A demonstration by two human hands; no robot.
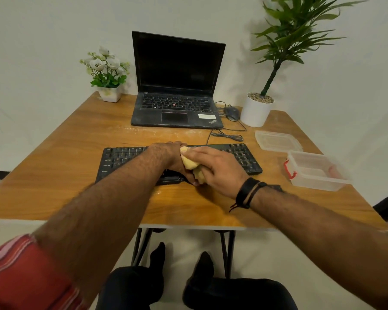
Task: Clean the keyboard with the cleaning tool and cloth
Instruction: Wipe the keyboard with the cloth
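While both hands, left (177,157) and right (213,168), clutch the putty (188,163) over the keyboard (244,157), hard pressing risks residue lodging between keys.

The laptop (177,86) at upper centre of the frame bears "ThinkPad" on its lower right palm-rest corner, partly legible. A white sticker (207,116) just left of that logo carries print too small to read. On the keyboard (244,156) at centre, left-edge keys read "Caps Lock" and "Shift"; other key legends are blurred.
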